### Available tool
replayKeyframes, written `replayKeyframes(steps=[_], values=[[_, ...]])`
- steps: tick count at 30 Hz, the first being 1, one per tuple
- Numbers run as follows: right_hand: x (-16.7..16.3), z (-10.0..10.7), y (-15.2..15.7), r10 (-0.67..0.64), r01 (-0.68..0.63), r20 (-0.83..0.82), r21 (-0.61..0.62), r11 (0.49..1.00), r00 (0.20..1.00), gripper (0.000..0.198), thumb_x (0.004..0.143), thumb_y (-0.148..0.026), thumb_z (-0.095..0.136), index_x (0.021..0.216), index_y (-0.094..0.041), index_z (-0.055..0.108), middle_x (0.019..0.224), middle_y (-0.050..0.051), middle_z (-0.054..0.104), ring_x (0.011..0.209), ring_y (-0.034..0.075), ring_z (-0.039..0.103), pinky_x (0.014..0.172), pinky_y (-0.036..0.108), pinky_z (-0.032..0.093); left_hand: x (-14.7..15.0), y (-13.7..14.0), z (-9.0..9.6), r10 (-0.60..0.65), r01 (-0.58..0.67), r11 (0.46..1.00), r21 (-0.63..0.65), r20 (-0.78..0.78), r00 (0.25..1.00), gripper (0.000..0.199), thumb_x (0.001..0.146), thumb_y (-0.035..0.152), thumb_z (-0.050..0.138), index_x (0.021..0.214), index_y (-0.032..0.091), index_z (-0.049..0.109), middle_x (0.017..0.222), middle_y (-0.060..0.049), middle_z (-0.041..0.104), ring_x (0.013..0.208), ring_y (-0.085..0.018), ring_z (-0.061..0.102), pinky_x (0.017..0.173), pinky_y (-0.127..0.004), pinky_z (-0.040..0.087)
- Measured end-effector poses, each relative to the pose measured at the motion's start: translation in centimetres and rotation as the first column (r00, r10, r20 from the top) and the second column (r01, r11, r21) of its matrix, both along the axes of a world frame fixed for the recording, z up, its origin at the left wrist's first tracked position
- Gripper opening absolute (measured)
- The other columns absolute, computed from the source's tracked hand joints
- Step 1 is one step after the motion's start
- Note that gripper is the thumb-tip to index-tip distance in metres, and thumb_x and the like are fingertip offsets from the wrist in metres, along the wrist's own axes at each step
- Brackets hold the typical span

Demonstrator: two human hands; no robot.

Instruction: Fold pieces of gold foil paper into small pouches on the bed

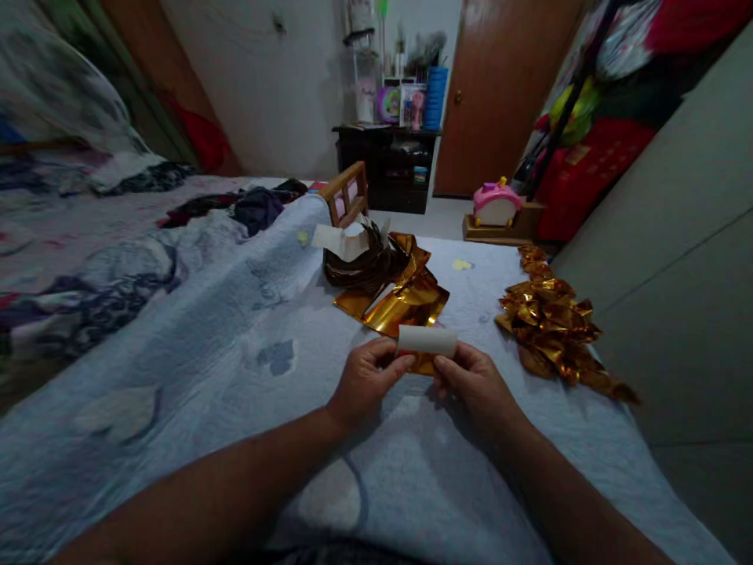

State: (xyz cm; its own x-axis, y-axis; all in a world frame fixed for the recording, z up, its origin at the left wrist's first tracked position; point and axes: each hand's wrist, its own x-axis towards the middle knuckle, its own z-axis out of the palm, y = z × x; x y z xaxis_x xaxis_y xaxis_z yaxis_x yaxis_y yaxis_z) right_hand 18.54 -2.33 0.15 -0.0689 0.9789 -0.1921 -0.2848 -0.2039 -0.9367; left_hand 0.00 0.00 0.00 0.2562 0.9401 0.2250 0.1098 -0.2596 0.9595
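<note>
My left thumb and fingers, on my left hand [365,375], pinch the left end of the foil paper [427,340], which is over the bed [235,384], well in from its right edge. I judge it light, thin and bendy, slick on the gold face and quick to crease or tear, so a gentle hold at both ends suits it. Its pale back curls above a shiny gold strip. My right hand [471,378] pinches the right end.

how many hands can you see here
2: the left hand pinches the left end of the curled white-and-gold sheet, and the right hand pinches its right end.
</note>
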Motion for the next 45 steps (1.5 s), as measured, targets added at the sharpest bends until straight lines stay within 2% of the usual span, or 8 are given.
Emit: replayKeyframes(steps=[6,9,13,18,25,30,39,45], values=[[0.2,-0.3,0.1,0.053,-0.053,0.006,-0.001,0.999,0.999,0.037,0.07,-0.039,0.086,0.097,-0.014,0.077,0.074,0.004,0.071,0.057,0.013,0.062,0.046,0.022,0.052,-0.3,-0.3,0.6,0.055,-0.043,0.976,0.214,-0.049,0.997,0.01,0.088,0.019,0.067,0.08,0.015,0.072,0.074,0.0,0.059,0.069,-0.013,0.053,0.063,-0.023,0.042],[0.2,-0.3,0.0,0.066,-0.066,0.006,-0.009,0.998,0.998,0.038,0.07,-0.039,0.086,0.097,-0.014,0.077,0.074,0.004,0.071,0.058,0.014,0.063,0.048,0.023,0.052,-0.4,-0.4,0.8,0.048,-0.033,0.966,0.256,-0.053,0.997,0.008,0.089,0.018,0.066,0.086,0.016,0.073,0.077,-0.001,0.061,0.07,-0.013,0.055,0.065,-0.023,0.044],[0.2,-0.1,0.0,0.065,-0.065,0.015,-0.02,0.998,0.998,0.04,0.069,-0.041,0.087,0.097,-0.014,0.077,0.077,0.006,0.072,0.06,0.015,0.064,0.048,0.024,0.052,-0.5,-0.5,0.9,0.052,-0.037,0.96,0.276,-0.047,0.998,0.009,0.09,0.02,0.065,0.084,0.016,0.071,0.078,-0.002,0.061,0.073,-0.014,0.056,0.067,-0.025,0.045],[0.3,0.1,0.0,0.059,-0.059,0.034,-0.013,0.998,0.998,0.041,0.068,-0.041,0.087,0.099,-0.014,0.078,0.083,0.007,0.074,0.06,0.014,0.063,0.05,0.025,0.052,-0.5,-0.4,0.7,0.039,-0.029,0.977,0.212,-0.04,0.998,0.013,0.092,0.024,0.064,0.086,0.016,0.072,0.085,-0.005,0.065,0.081,-0.018,0.06,0.073,-0.029,0.047],[0.4,0.3,-0.1,0.048,-0.049,0.073,0.02,0.999,0.996,0.041,0.07,-0.041,0.085,0.102,-0.015,0.08,0.077,0.005,0.072,0.057,0.012,0.058,0.051,0.024,0.047,-0.4,-0.4,0.5,0.028,-0.029,0.999,0.03,0.029,0.999,0.017,0.092,0.031,0.064,0.088,0.016,0.073,0.085,-0.004,0.063,0.08,-0.018,0.06,0.073,-0.029,0.048],[0.3,0.5,-0.1,0.035,-0.038,0.1,0.021,0.999,0.994,0.039,0.07,-0.042,0.085,0.096,-0.015,0.08,0.074,0.004,0.069,0.057,0.011,0.054,0.052,0.024,0.044,-0.2,-0.4,0.4,-0.001,0.017,0.994,-0.107,0.155,0.988,0.021,0.091,0.032,0.065,0.102,0.015,0.071,0.092,-0.007,0.069,0.085,-0.019,0.064,0.079,-0.031,0.052],[0.3,0.6,-0.1,0.04,-0.043,0.127,0.022,0.999,0.991,0.039,0.07,-0.044,0.084,0.094,-0.014,0.079,0.076,0.005,0.069,0.058,0.012,0.053,0.053,0.026,0.043,0.1,-0.5,1.2,0.017,0.025,0.985,-0.172,0.239,0.971,0.016,0.086,0.03,0.07,0.092,0.016,0.071,0.072,0.0,0.064,0.068,-0.014,0.059,0.066,-0.024,0.049],[0.4,0.6,-0.2,0.033,-0.04,0.15,0.041,0.998,0.988,0.04,0.071,-0.046,0.082,0.094,-0.013,0.078,0.072,0.004,0.068,0.057,0.012,0.052,0.053,0.026,0.042,0.3,-0.3,1.2,0.012,0.03,0.985,-0.172,0.237,0.971,0.016,0.086,0.03,0.069,0.093,0.016,0.071,0.075,0.0,0.063,0.065,-0.011,0.054,0.063,-0.023,0.045]])
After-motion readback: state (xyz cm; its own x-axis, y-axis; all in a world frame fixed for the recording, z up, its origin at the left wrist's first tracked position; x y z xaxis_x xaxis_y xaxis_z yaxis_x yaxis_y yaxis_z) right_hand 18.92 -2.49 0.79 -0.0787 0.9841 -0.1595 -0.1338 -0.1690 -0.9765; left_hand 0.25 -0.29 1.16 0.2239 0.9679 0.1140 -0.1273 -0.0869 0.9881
